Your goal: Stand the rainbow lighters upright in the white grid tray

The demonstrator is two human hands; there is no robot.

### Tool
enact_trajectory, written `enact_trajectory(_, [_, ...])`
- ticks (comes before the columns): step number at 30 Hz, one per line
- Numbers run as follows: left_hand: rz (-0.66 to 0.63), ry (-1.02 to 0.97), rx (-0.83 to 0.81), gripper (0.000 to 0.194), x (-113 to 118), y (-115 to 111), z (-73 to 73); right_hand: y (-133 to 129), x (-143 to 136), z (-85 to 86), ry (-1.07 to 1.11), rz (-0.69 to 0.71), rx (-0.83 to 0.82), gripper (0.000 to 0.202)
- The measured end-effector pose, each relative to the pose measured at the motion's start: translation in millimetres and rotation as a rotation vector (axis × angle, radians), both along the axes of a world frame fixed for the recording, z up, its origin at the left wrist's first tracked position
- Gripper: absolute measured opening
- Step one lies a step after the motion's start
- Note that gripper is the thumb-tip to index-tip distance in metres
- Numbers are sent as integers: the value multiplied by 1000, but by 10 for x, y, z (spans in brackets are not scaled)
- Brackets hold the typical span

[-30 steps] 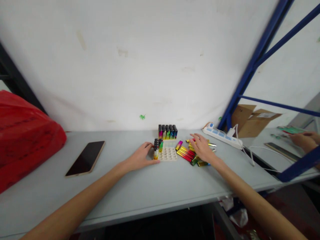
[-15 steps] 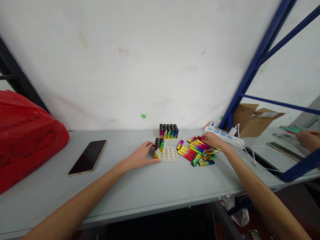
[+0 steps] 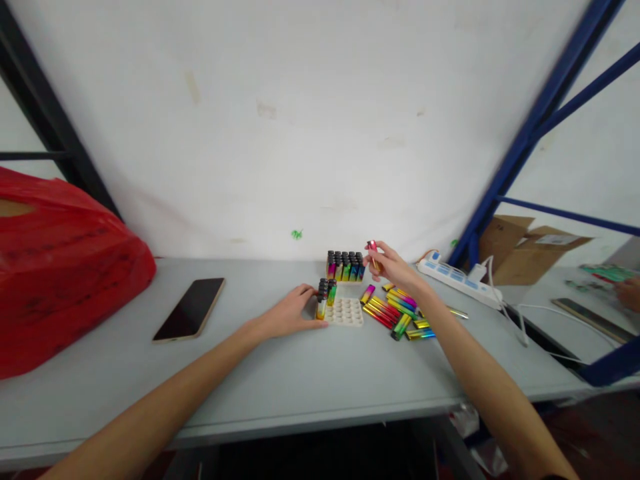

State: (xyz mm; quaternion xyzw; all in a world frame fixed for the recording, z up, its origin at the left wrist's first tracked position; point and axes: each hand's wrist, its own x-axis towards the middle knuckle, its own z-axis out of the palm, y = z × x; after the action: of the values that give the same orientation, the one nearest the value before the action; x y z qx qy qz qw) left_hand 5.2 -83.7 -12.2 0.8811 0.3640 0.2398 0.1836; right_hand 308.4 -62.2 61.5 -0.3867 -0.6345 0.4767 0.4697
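My left hand rests on the table with thumb and fingers spread around the left end of a white tray with round holes. Several lighters stand upright in the tray's left part. Pinched in my right hand, a red and gold lighter is raised above the table. Behind the first tray, a full group of multicoloured lighters with black tops stands upright. Loose shiny lighters lie in a pile under and left of my right forearm.
On the left are a black phone and a red plastic bag. A white power strip with cables lies at the right, near a blue metal frame and a cardboard box. Another person's hand shows at the far right.
My right hand has come up and left from the pile, now with a red and gold lighter in it. My left hand has stayed at the tray. The camera view has shifted slightly.
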Motion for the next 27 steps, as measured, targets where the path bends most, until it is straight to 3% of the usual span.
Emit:
enact_trajectory(5, [1,14,-9,76,3,-21,14,49,-415,-256,-12,-99,-39,45])
enact_trajectory(10, [-5,11,7,76,-7,-9,1,-77,-500,-488,-221,-216,212,53])
enact_trajectory(17, [-5,28,1,77,-7,0,0,-215,-588,-540,-370,-329,240,61])
enact_trajectory(22, [-10,35,-3,75,6,-26,38,-212,-635,-574,-421,-452,268,51])
enact_trajectory(27, [-19,48,4,75,4,-36,47,-197,-612,-586,-440,-471,298,44])
